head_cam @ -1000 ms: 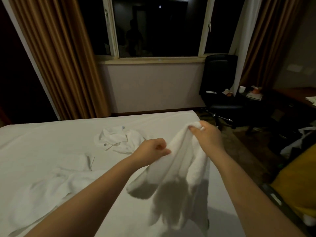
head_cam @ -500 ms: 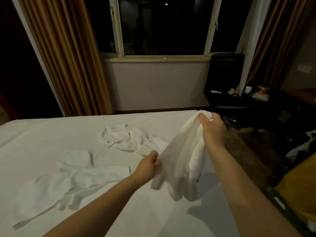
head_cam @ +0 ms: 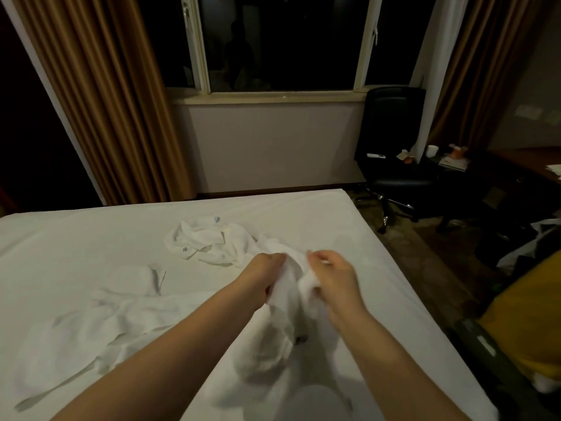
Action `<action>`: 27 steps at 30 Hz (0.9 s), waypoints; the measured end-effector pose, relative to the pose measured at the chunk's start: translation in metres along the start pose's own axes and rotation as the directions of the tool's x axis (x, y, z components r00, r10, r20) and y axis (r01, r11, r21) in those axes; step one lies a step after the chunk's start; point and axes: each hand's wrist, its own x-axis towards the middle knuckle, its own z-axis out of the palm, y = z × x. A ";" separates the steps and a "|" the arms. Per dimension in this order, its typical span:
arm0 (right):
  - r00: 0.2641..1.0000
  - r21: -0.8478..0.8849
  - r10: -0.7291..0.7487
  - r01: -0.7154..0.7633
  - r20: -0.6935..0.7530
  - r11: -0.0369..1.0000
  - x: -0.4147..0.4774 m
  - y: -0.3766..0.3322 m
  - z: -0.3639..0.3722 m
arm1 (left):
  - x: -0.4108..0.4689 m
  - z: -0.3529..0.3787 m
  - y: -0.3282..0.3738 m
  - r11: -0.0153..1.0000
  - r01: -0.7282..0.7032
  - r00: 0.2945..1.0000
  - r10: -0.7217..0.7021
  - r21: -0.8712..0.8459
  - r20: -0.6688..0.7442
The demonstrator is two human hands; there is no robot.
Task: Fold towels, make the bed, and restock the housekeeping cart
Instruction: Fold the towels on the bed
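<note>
Towel (head_cam: 282, 344) hangs in a bunched, twisted column from both hands, over the near right part of the bed (head_cam: 91, 232); whether its lower end touches the sheet I cannot tell. The left hand (head_cam: 267, 271) has its fingers curled into the top of the cloth. The right hand (head_cam: 331, 276), just beside it and a little blurred, seems to pinch a wad of the same edge, so both hands grip the towel close together. The step in hand looks like finding the corners before a fold. To do it well, each hand should work along the hem until it holds one true corner, not a fistful. Then the hands draw apart so the cloth drops flat and square, and a light shake would take out the twist. Lay it on the sheet to the near right, with the hems lined up before the first crease is pressed. Keep it off the crumpled heap (head_cam: 209, 241) just beyond the hands and the loose cloth (head_cam: 100, 314) to the left, since white on white in this dim light makes edges easy to confuse.
</note>
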 end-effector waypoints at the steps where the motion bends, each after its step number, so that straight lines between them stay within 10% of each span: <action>1: 0.997 -0.036 -0.001 0.004 0.079 0.999 -0.009 0.000 0.008 | 0.001 -0.001 -0.001 1.000 -0.010 1.000 0.011 -0.011 0.010; 10: 0.964 0.099 0.072 -0.101 0.258 0.990 -0.027 -0.012 0.016 | -0.025 -0.030 -0.003 0.976 -0.149 0.973 0.174 -0.162 0.152; 15: 0.919 0.274 0.193 -0.294 0.344 0.916 -0.025 -0.022 0.023 | -0.038 -0.036 -0.010 0.791 -0.504 0.862 0.485 0.348 0.146; 18: 0.894 0.312 0.173 -0.318 0.414 0.895 -0.026 -0.020 0.027 | -0.029 -0.043 -0.020 0.763 -0.568 0.815 0.574 0.310 0.079; 27: 0.915 -0.275 -0.233 0.328 0.328 0.904 -0.019 0.004 0.019 | -0.021 -0.043 -0.023 0.784 -0.595 0.801 0.595 0.179 0.057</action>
